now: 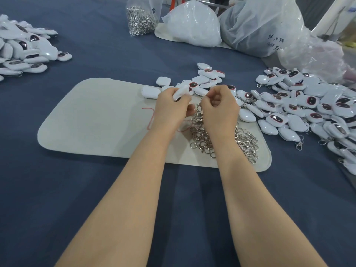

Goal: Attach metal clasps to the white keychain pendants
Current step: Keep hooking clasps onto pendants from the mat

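The left hand (172,105) curls its fingers around a small glossy white plastic pendant (181,92); the right hand (218,105) pinches a silver metal clasp (200,105) just beside it. The ring could slip off the pendant's loop, since other clasps (204,135) dangle tangled beneath.

Dark handwriting (273,41) stands on the side of the large translucent white plastic bag (256,22) in the upper right of the frame. It runs in 2 short lines, turned sideways to the camera. The first line begins with the numerals 96, followed by handwritten characters that cannot be read. The second line, just beside it, is too faint and crumpled to read. In the upper middle of the frame, the small clear plastic bag (134,4) holding silver metal clasps (140,22) bears a small dark mark (153,10) near its right edge, too small to read.
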A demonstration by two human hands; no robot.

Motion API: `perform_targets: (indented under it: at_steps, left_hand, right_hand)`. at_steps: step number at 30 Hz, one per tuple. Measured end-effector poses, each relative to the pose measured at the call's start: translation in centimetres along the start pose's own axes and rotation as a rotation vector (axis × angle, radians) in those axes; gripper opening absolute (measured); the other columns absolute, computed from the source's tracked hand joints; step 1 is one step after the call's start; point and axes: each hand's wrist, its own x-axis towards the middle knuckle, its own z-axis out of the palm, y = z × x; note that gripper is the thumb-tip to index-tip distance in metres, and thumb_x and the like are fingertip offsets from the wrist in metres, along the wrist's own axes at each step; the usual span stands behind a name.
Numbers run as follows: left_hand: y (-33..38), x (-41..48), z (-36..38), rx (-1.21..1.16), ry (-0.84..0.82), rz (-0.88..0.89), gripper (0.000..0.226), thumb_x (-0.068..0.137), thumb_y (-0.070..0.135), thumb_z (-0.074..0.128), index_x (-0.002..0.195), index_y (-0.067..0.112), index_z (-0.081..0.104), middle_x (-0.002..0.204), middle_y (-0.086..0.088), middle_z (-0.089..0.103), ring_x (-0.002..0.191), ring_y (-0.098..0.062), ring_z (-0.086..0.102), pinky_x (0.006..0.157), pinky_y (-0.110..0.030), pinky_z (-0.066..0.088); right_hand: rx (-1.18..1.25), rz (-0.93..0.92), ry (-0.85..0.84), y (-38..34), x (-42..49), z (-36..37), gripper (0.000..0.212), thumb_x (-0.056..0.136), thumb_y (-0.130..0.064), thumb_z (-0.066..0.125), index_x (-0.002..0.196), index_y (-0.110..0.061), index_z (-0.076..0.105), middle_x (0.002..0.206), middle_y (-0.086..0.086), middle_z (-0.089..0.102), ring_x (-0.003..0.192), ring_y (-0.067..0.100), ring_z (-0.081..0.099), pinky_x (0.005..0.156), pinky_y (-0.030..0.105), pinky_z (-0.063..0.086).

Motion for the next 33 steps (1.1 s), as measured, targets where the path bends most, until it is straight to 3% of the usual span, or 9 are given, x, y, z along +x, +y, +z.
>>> perform_targets:
  at_steps: [4, 7, 11, 14, 18, 22, 26, 30, 33]
  left_hand:
    - [0.2, -0.3, 0.1, 0.046, -0.033, -0.011, 0.018, 0.093, 0.015, 0.052, 0.107, 0.01, 0.042, 0.073, 0.0, 0.063, 0.039, -0.004, 0.052, 0.046, -0.024, 0.053]
    - [0.5, -0.6, 0.4, 0.019, -0.095, -0.06, 0.017, 0.093, 0.015, 0.047, 0.102, 0.014, 0.033, 0.068, -0.001, 0.061, 0.038, -0.009, 0.053, 0.04, -0.019, 0.046]
    - [0.3, -0.6, 0.1, 0.118, -0.114, -0.033, 0.009, 0.093, 0.019, 0.053, 0.094, 0.015, 0.045, 0.073, -0.001, 0.058, 0.049, -0.012, 0.062, 0.048, -0.023, 0.053]
    - [0.0, -0.4, -0.2, 0.21, -0.071, 0.019, 0.011, 0.09, 0.021, 0.058, 0.082, 0.017, 0.051, 0.071, -0.002, 0.052, 0.054, -0.014, 0.054, 0.055, -0.031, 0.057]
    - [-0.2, -0.1, -0.1, 0.294, -0.053, 0.109, 0.018, 0.089, 0.021, 0.058, 0.075, 0.017, 0.048, 0.068, 0.0, 0.046, 0.068, -0.021, 0.046, 0.071, -0.04, 0.048]
    - [-0.4, 0.1, 0.0, 0.286, -0.038, 0.078, 0.029, 0.09, 0.02, 0.057, 0.067, 0.02, 0.04, 0.063, 0.002, 0.039, 0.07, -0.022, 0.043, 0.081, -0.05, 0.051]
    - [-0.5, 0.3, 0.0, 0.342, -0.006, 0.107, 0.024, 0.091, 0.021, 0.055, 0.07, 0.017, 0.043, 0.064, 0.004, 0.042, 0.07, -0.022, 0.045, 0.072, -0.037, 0.044]
    - [-0.7, 0.5, -0.2, 0.35, 0.013, 0.124, 0.014, 0.091, 0.019, 0.054, 0.082, 0.01, 0.05, 0.067, 0.003, 0.044, 0.075, -0.022, 0.047, 0.079, -0.041, 0.051]
    - [-0.7, 0.5, -0.3, 0.377, 0.025, 0.137, 0.01, 0.092, 0.019, 0.053, 0.088, 0.01, 0.051, 0.069, 0.005, 0.045, 0.076, -0.02, 0.046, 0.074, -0.032, 0.043]
  right_hand:
    - [-0.008, -0.006, 0.01, 0.1, 0.0, 0.0, 0.013, 0.08, -0.003, 0.056, 0.081, -0.015, 0.055, 0.067, -0.015, 0.05, 0.06, -0.001, 0.047, 0.062, 0.008, 0.037]
    - [-0.012, -0.003, 0.016, 0.2, 0.0, 0.0, 0.013, 0.08, -0.003, 0.056, 0.081, -0.015, 0.055, 0.067, -0.014, 0.051, 0.06, 0.0, 0.048, 0.061, 0.007, 0.037]
    - [-0.022, -0.006, 0.01, 0.4, 0.1, -0.1, 0.011, 0.081, -0.003, 0.056, 0.083, -0.014, 0.056, 0.067, -0.016, 0.05, 0.06, 0.001, 0.048, 0.061, 0.007, 0.036]
    - [-0.023, -0.027, 0.005, 0.4, 0.1, 0.0, 0.013, 0.082, -0.003, 0.056, 0.081, -0.016, 0.055, 0.068, -0.014, 0.051, 0.06, 0.001, 0.048, 0.061, 0.008, 0.037]
    - [-0.024, -0.05, -0.014, 0.4, 0.1, 0.1, 0.014, 0.082, -0.002, 0.056, 0.079, -0.016, 0.054, 0.067, -0.013, 0.051, 0.059, 0.002, 0.047, 0.061, 0.01, 0.039]
    - [-0.049, -0.071, -0.037, 0.5, 0.0, 0.3, 0.016, 0.082, -0.003, 0.057, 0.078, -0.018, 0.053, 0.067, -0.012, 0.052, 0.059, 0.002, 0.047, 0.062, 0.011, 0.039]
    - [-0.072, -0.089, -0.053, 0.5, -0.1, 0.4, 0.016, 0.082, -0.003, 0.057, 0.078, -0.018, 0.054, 0.067, -0.012, 0.052, 0.06, 0.007, 0.047, 0.063, 0.013, 0.04]
    - [-0.083, -0.119, -0.083, 0.5, -0.3, 0.5, 0.009, 0.082, -0.001, 0.055, 0.081, -0.009, 0.059, 0.068, -0.008, 0.054, 0.064, 0.011, 0.048, 0.066, 0.023, 0.043]
    - [-0.119, -0.147, -0.119, 0.5, -0.4, 0.6, 0.008, 0.082, -0.001, 0.054, 0.083, -0.007, 0.059, 0.072, -0.002, 0.057, 0.068, 0.019, 0.053, 0.068, 0.028, 0.044]
